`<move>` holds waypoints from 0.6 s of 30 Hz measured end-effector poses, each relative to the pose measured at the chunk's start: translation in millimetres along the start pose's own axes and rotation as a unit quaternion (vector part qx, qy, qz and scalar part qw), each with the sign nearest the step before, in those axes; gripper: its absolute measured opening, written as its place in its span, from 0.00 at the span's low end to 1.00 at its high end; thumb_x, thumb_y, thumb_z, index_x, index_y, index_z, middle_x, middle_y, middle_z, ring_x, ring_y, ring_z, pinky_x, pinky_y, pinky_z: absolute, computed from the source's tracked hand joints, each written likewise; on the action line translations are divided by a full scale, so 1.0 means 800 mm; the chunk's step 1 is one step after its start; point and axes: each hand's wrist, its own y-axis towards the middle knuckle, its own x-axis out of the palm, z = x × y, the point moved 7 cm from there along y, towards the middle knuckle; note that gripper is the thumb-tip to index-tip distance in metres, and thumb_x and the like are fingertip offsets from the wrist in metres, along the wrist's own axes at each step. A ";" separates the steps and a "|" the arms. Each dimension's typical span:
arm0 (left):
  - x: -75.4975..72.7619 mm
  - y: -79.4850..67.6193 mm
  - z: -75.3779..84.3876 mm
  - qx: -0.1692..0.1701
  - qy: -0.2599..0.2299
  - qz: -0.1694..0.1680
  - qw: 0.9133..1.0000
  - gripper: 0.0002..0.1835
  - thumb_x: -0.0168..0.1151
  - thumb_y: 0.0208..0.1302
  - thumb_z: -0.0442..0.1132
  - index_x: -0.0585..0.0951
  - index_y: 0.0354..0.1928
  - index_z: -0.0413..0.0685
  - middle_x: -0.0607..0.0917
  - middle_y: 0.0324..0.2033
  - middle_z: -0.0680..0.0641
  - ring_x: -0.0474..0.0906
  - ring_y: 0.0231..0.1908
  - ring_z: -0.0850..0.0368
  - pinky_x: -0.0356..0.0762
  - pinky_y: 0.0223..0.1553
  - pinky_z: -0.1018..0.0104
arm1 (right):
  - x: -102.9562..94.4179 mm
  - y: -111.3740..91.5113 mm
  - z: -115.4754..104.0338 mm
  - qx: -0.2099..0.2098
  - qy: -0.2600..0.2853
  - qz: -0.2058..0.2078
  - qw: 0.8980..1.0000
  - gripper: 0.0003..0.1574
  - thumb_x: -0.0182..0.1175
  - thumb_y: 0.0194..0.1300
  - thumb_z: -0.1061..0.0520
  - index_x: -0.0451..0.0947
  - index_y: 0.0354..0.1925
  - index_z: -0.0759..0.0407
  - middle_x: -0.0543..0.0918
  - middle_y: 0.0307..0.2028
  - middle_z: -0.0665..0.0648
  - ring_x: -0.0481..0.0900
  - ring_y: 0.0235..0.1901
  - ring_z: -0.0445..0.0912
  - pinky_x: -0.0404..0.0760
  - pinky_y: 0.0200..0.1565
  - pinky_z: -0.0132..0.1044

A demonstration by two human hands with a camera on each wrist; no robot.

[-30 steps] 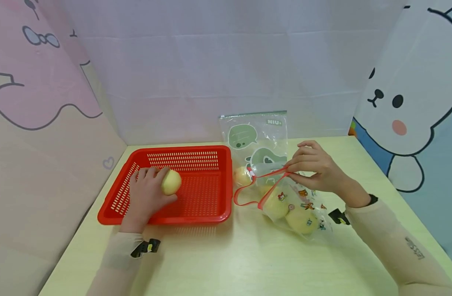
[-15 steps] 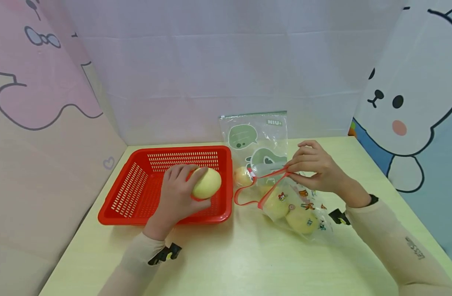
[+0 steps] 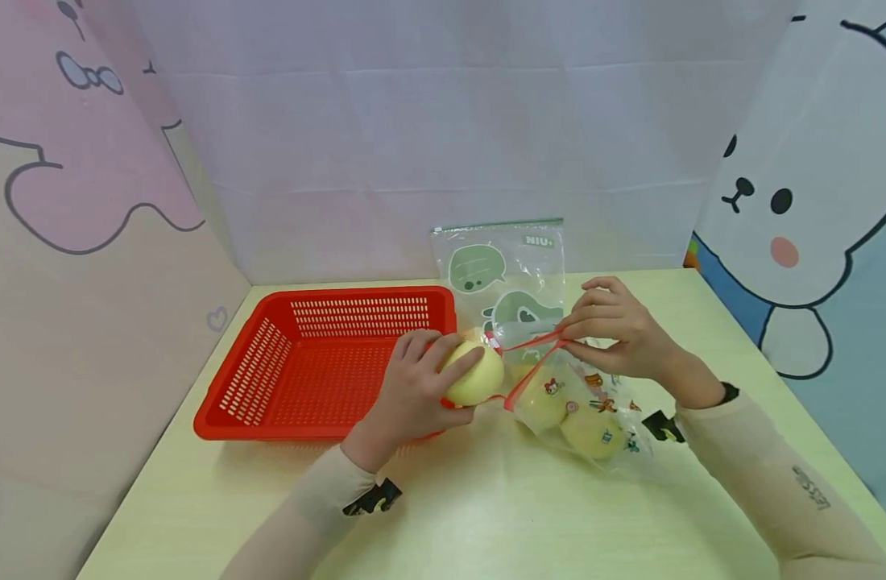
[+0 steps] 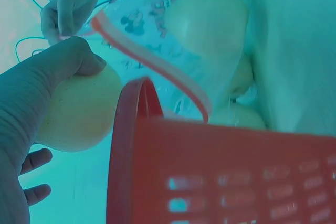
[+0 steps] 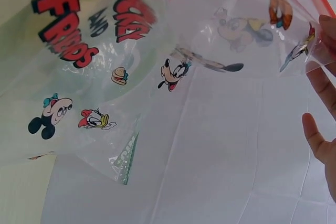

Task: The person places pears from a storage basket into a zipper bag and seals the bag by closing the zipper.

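My left hand [image 3: 417,391] grips a round, pale yellow fruit [image 3: 479,377] just past the basket's right rim, in front of the bag's mouth. Fine specks show on the fruit [image 4: 79,114] in the left wrist view; its exact kind is unclear. My right hand [image 3: 620,330] pinches the red-edged mouth of a clear zip bag [image 3: 595,385] printed with cartoon figures, holding it partly raised. Inside that bag lie similar yellow fruits [image 3: 591,431]. The red plastic basket [image 3: 327,433] stands beside my left hand, with no fruit visible in it.
Behind the held bag, a second clear bag [image 3: 511,262] with green prints and a green zip stands against the white backdrop [image 3: 414,145]. Fruit at its base is mostly hidden by my left hand. Everything stands on a pale wooden table [image 3: 486,507].
My left hand has carried the yellow fruit rightward, from inside the basket over its right rim to the bag's mouth. My right hand and the bag have hardly moved.
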 end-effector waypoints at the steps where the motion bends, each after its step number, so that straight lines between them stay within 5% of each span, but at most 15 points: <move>1: 0.002 0.002 0.004 0.008 0.004 0.002 1.000 0.33 0.75 0.40 0.54 0.82 0.53 0.53 0.81 0.47 0.44 0.74 0.47 0.47 0.73 0.49 0.51 | 0.000 0.000 0.000 0.000 -0.001 -0.001 1.000 0.20 0.61 0.71 0.49 0.84 0.27 0.60 0.86 0.26 0.56 0.77 0.28 0.49 0.63 0.62 0.41; 11: 0.020 0.020 0.026 0.063 0.030 -0.001 0.998 0.30 0.73 0.45 0.52 0.82 0.55 0.57 0.81 0.51 0.46 0.74 0.48 0.48 0.71 0.50 0.53 | 0.001 0.003 -0.001 -0.003 -0.002 -0.005 1.000 0.19 0.61 0.71 0.49 0.85 0.27 0.59 0.85 0.26 0.55 0.77 0.29 0.49 0.64 0.61 0.43; 18: 0.040 0.030 0.028 0.053 -0.016 -0.090 0.994 0.33 0.73 0.46 0.53 0.80 0.59 0.59 0.80 0.54 0.49 0.70 0.56 0.48 0.70 0.53 0.55 | 0.006 0.006 -0.003 -0.004 -0.004 -0.019 1.000 0.18 0.60 0.71 0.49 0.85 0.29 0.59 0.85 0.27 0.54 0.77 0.29 0.49 0.64 0.60 0.44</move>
